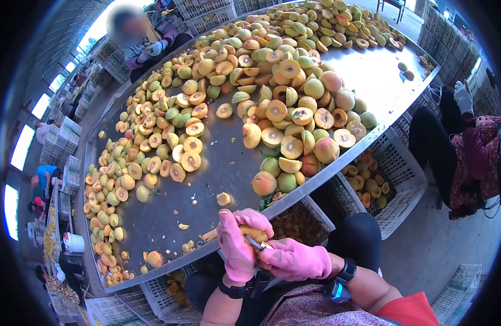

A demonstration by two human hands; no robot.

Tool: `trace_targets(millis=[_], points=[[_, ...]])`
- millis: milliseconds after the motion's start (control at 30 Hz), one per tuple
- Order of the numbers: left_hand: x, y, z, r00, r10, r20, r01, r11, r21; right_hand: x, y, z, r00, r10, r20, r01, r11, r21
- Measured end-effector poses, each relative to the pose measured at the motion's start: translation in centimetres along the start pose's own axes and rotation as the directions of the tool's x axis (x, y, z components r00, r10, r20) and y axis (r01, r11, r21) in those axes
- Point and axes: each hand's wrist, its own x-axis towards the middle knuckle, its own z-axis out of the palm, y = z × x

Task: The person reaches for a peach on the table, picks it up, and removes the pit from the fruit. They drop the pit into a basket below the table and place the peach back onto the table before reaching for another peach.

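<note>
Both my hands wear pink gloves and meet at the near edge of a metal table [218,163]. My left hand [237,244] is closed around a peach half [256,232], of which only a yellow sliver shows. My right hand [294,259] grips a small knife [255,243] whose blade points into the fruit. A big heap of halved and whole peaches [294,125] lies just beyond my hands. Another band of peach halves [153,146] runs along the table's left side.
A white plastic crate [402,179] with peach halves stands under the table's right edge, and another crate [299,220] sits below my hands. A person in gloves [147,43] works at the far side. Another person [473,146] sits to the right. Stacked crates line the left.
</note>
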Motion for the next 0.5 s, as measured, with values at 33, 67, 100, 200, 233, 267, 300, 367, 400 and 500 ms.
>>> trace_targets(millis=[33,67,100,200,233,267,300,367,400,500], points=[[-0.1,-0.1,0.2,0.999,0.03,-0.04,-0.031,0.999,-0.017,0.2,0.3,0.1,0.999,-0.038,0.004,0.038,0.999,0.013],[-0.3,-0.2,0.3,0.995,0.057,-0.081,-0.06,0.998,-0.032,0.3,0.6,0.1,0.997,-0.075,0.007,0.074,0.997,0.027],[-0.2,0.2,0.2,0.995,0.058,-0.084,-0.062,0.997,-0.035,0.3,0.6,0.0,0.997,-0.07,0.007,0.07,0.997,0.024],[-0.1,1.2,0.1,0.998,-0.047,0.029,0.043,0.99,0.134,0.1,0.5,0.0,1.0,-0.011,-0.025,0.01,1.0,-0.006],[-0.2,1.0,0.1,1.0,-0.019,0.009,0.018,0.995,0.103,0.0,0.4,0.1,1.0,-0.004,-0.028,0.003,0.999,-0.037],[-0.3,0.7,0.2,1.0,0.008,-0.013,-0.007,0.997,0.071,-0.2,0.3,0.2,0.999,0.005,-0.032,-0.007,0.998,-0.07],[-0.6,0.4,0.5,0.996,-0.005,-0.087,0.008,1.0,0.03,1.0,2.0,0.3,0.973,-0.217,-0.08,0.195,0.956,-0.218],[-0.7,0.4,1.4,0.985,-0.056,-0.165,0.058,0.998,0.003,1.0,2.1,1.0,0.945,-0.288,-0.156,0.215,0.905,-0.366],[-0.7,0.5,1.5,0.965,-0.11,-0.237,0.108,0.994,-0.021,1.1,2.2,1.3,0.904,-0.37,-0.216,0.223,0.836,-0.501],[-0.6,-0.1,1.0,0.99,-0.045,-0.136,0.047,0.999,0.007,0.3,1.3,0.7,0.962,-0.221,-0.162,0.172,0.948,-0.269]])
